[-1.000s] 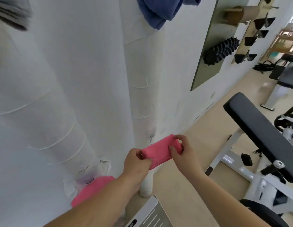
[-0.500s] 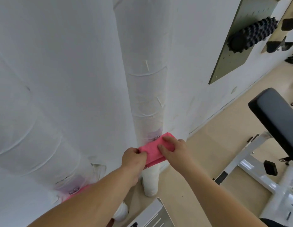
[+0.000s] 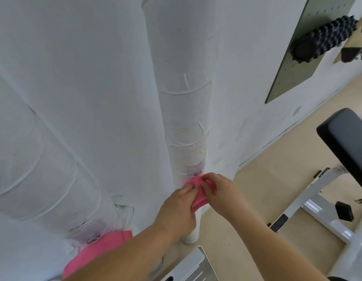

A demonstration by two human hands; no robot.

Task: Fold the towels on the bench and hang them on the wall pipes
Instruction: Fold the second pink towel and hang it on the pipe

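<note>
A small folded pink towel (image 3: pixel 197 191) lies draped over the low end of the right white-wrapped wall pipe (image 3: pixel 186 110), just below a metal clip. My left hand (image 3: pixel 176 211) holds its left side with the fingers on top. My right hand (image 3: pixel 218 189) presses and pinches its right side from above. A second pink towel (image 3: pixel 99 250) hangs on the base of the left wrapped pipe (image 3: pixel 44 169), partly hidden behind my left forearm.
The black padded bench (image 3: pixel 348 147) on its white frame (image 3: pixel 309 201) stands at the right on the beige floor. A dark pegboard with a black knobbly foam roller (image 3: pixel 323 41) hangs on the wall at top right. A grey-white machine part (image 3: pixel 194 266) sits at the bottom centre.
Both hands carried the pink towel down and in toward the right pipe and laid it over the pipe's low end. The view tilted down, bringing the left pink towel back in sight.
</note>
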